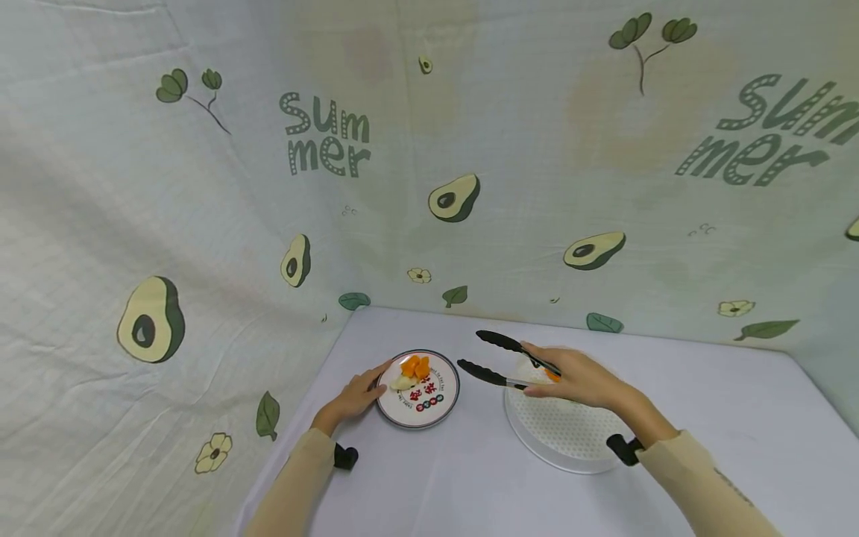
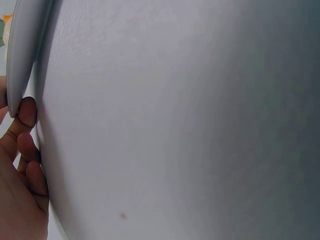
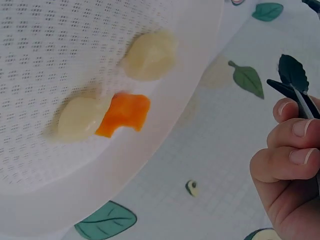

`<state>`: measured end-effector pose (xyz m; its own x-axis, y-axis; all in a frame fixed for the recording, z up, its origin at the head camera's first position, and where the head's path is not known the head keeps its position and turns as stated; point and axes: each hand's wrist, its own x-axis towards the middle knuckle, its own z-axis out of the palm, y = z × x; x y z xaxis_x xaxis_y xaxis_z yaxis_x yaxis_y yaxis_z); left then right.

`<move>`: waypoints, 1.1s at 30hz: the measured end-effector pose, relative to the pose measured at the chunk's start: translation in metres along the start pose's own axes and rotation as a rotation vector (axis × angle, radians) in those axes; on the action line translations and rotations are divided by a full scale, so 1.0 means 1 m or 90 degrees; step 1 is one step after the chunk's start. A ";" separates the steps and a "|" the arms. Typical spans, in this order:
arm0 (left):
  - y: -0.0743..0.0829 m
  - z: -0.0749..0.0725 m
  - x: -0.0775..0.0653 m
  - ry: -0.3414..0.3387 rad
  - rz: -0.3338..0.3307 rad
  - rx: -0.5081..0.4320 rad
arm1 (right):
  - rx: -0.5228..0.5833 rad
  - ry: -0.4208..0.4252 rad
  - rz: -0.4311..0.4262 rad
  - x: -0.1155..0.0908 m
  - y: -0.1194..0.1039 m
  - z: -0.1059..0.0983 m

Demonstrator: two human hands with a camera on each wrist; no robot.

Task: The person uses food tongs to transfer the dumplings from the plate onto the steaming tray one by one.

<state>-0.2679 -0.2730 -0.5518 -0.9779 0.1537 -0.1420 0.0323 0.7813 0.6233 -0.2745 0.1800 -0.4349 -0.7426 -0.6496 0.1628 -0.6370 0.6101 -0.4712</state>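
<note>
Several avocado prints marked the hanging cloth left of and behind the round plate, which lay on the white tabletop. At the plate's left edge, the left hand pinched the rim, thumb above and a fingertip against the underside. Toward the plate's far side lay orange pieces, with pale food just beside them. Right of the plate, black-tipped tongs pointed left toward it, their two arms spread apart. Farther right of the plate, the right hand had its fingers and thumb curled around the tongs. Below that hand, also right of the plate, sat a white perforated tray; near its wall, an orange piece touched one of two pale pieces.
</note>
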 end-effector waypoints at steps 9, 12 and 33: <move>-0.002 -0.001 0.001 0.000 0.001 0.000 | -0.005 -0.091 -0.003 0.039 -0.012 0.016; -0.002 -0.002 0.001 -0.002 -0.006 -0.001 | -0.011 -0.113 0.001 0.052 -0.012 0.023; 0.000 -0.004 -0.001 -0.001 -0.005 -0.010 | -0.013 -0.167 0.000 0.102 -0.006 0.061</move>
<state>-0.2682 -0.2753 -0.5487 -0.9776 0.1490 -0.1484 0.0217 0.7732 0.6338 -0.3338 0.0826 -0.4683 -0.6657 -0.7430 -0.0686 -0.6430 0.6178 -0.4526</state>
